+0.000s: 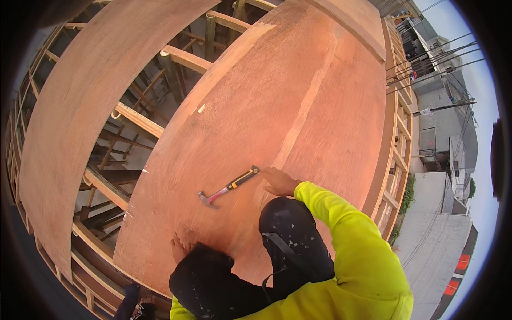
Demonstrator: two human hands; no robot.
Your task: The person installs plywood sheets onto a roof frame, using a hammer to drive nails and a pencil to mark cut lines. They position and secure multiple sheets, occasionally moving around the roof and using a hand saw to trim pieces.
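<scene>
A claw hammer (228, 186) with a black and yellow grip and a reddish neck lies on a large reddish plywood sheet (213, 144). My right hand (280, 182) rests on the sheet beside the butt of the hammer's handle, fingers stretched out; whether a fingertip touches the grip I cannot tell. Down by my left knee, my left hand (181, 248) presses on the plywood with its fingers apart. My knee hides part of that hand. Neither hand holds anything. Both of my knees, in black paint-flecked trousers, are bent over the sheet.
Left of the sheet, a gap shows timber joists (140, 120) and posts below. Beyond it lies another plywood panel (90, 96). A further board (352, 21) overlaps the far end. Wooden framing (397, 154) edges the right side, above a street. A person's dark sleeve (128, 301) shows at lower left.
</scene>
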